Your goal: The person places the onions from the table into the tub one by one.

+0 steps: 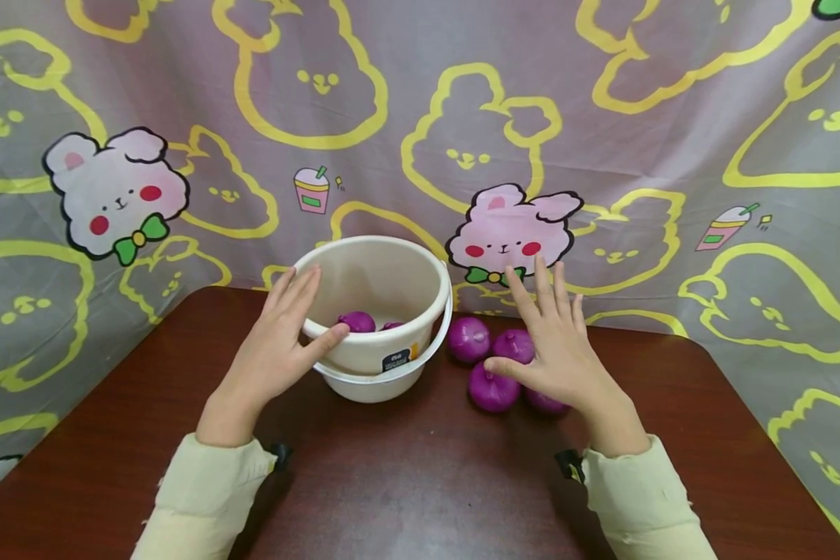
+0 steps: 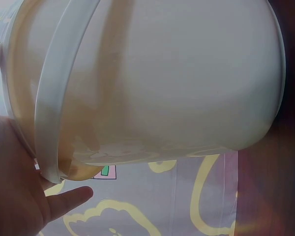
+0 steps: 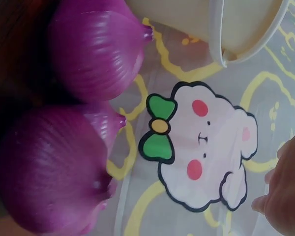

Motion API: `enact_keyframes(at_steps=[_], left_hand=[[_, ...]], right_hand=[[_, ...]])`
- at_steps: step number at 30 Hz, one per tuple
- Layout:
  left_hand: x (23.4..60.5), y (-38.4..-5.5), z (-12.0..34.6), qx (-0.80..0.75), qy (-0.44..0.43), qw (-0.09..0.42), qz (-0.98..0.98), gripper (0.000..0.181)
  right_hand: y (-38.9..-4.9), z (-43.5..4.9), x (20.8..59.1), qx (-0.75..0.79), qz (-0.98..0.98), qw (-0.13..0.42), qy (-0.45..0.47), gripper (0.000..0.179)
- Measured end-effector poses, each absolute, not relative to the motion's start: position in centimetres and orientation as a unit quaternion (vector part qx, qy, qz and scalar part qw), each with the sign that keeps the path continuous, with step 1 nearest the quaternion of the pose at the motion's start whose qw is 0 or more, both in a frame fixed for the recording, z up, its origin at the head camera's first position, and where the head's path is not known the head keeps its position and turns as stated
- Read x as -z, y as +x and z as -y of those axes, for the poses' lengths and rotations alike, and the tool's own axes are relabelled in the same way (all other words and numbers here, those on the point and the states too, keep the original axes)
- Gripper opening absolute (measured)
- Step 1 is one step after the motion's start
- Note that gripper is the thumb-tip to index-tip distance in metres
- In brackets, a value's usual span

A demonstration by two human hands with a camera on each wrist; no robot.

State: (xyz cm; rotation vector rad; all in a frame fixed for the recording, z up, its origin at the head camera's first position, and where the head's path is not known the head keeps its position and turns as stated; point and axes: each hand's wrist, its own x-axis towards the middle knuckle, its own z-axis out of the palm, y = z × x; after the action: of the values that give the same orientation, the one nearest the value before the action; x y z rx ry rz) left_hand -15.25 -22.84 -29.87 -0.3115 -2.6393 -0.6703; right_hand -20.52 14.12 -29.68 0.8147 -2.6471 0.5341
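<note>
A cream bucket (image 1: 350, 359) stands on the table with purple onions (image 1: 358, 321) partly visible inside. My left hand (image 1: 269, 346) is at the bucket's left rim, its fingers extended and its thumb reaching across the front edge. In the left wrist view the same hand (image 2: 14, 182) lies beside the rim and the white handle (image 2: 56, 98); firm contact cannot be told. Several more onions (image 1: 493, 389) sit clustered right of the bucket. Over them hovers my right hand (image 1: 560, 350), fingers spread and nothing held; it hides part of the cluster.
The dark reddish-brown table (image 1: 420, 482) runs toward me from a patterned cloth backdrop (image 1: 392, 179), which hangs close behind the bucket and onions. The bucket's handle (image 1: 430, 359) is lowered around its front.
</note>
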Motion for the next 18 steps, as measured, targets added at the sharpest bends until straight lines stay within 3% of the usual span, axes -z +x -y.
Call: enact_keyframes(at_steps=[18], left_hand=[[29.8,-15.2,22.9,0.237,-0.107,0.194,0.946,0.091]], right_hand=[[-20.5,-17.3,30.9,-0.214,0.939,0.126,0.239,0.112]])
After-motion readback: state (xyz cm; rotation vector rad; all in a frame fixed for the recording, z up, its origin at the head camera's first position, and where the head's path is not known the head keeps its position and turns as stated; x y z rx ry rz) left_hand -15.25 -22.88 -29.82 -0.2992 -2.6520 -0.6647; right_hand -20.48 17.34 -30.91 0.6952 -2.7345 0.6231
